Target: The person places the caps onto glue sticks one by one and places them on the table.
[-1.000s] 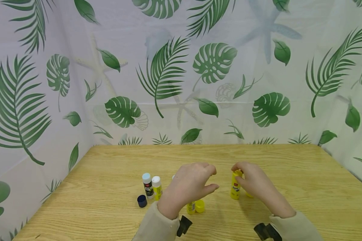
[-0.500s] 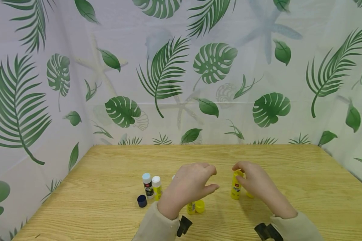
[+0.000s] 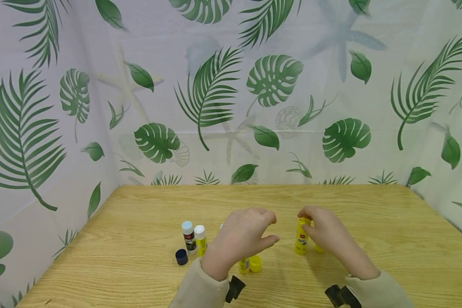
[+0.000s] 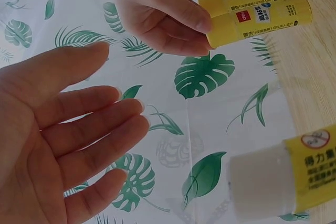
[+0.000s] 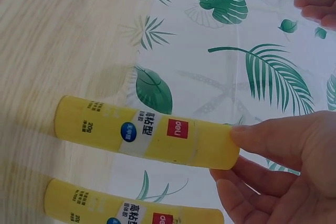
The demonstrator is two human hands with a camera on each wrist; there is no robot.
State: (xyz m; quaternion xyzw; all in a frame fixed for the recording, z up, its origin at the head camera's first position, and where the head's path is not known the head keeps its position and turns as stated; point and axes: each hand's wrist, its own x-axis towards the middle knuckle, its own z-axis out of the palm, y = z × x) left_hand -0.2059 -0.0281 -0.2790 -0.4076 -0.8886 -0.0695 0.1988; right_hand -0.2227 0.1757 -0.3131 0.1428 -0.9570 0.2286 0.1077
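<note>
My right hand (image 3: 325, 231) pinches the capped top of a yellow glue stick (image 3: 300, 241), which stands upright on the table; in the right wrist view its thumb and fingers lie on either side of the cap end. A second yellow glue stick (image 5: 113, 205) stands close beside it, mostly hidden by the hand in the head view. My left hand (image 3: 238, 237) hovers with relaxed fingers apart and nothing between them. Below it are a yellow-labelled tube (image 3: 244, 266) and a loose yellow cap (image 3: 255, 263). A white-topped glue stick (image 4: 268, 182) shows near the left hand.
Left of the left hand stand a black-labelled glue stick (image 3: 189, 240) and a yellow-labelled one (image 3: 201, 243), both with white tops. A dark blue cap (image 3: 181, 256) lies before them. A leaf-printed cloth (image 3: 231, 107) hangs behind the wooden table (image 3: 119, 256).
The right hand and the pinched glue stick have shifted very slightly to the right. My left hand stays in place.
</note>
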